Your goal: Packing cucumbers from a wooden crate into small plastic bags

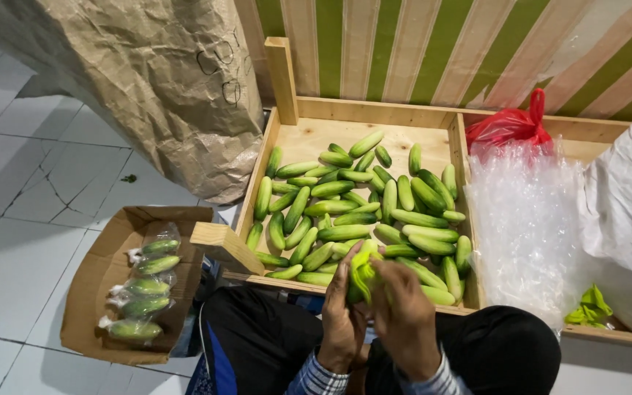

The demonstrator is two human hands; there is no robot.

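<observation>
Right at the bottom, the person sits with dark trousers and striped cuffs, both hands raised together over the near edge of the wooden crate (pixel 374 112). The left hand (pixel 341 314) and the right hand (pixel 404 318) are curled in toward each other, fingers pressed round a cucumber (pixel 362 272) with something yellow-green and crumpled about it; whether that is a wrapper I cannot tell. The cucumber stands nearly upright between the palms, its long axis pointing away from the person toward the crate, with the left hand alongside it and the right hand's fingers bent in from the other side. Just beyond the knuckles lies the heap of loose cucumbers (pixel 352 201), most lying lengthwise or slanted on the crate floor. Off to the left, on the tiled floor, a cardboard box (pixel 89 292) holds bagged cucumbers (pixel 140 287) in a row. To the right, a stack of clear plastic bags (pixel 524 219), a red bag (pixel 510 126) behind it, and farther back a big brown paper sack (pixel 148 80).
</observation>
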